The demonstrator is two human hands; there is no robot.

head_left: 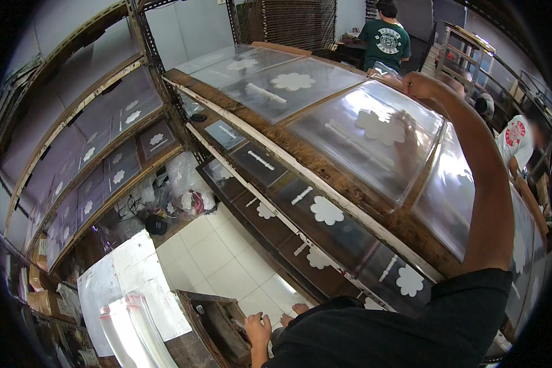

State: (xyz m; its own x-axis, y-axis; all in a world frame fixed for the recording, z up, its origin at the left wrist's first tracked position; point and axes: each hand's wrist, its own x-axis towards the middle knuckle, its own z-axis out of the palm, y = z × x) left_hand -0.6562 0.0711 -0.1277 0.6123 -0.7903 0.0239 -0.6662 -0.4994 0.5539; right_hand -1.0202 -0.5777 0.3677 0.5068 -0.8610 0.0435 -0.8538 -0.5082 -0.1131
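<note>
My right arm reaches over the top shelf of a rack. At the far edge, my right hand (424,87) is closed, apparently pinching the edge of a clear plastic sheet (362,138). A white flower shape and a white bar shape show on that sheet. Another clear plastic sheet (294,86) with a similar flower and bar lies to its left. My left hand (257,330) hangs low beside a wooden box (208,319), its fingers loosely bent and apart, with nothing visible in them.
Lower shelves hold more sheets with white flowers (327,210). At left stands another tiered rack (98,138). Clear bags with red edges (132,325) lie on a white surface at lower left. People work behind: one in a green shirt (384,46), another in white (514,140).
</note>
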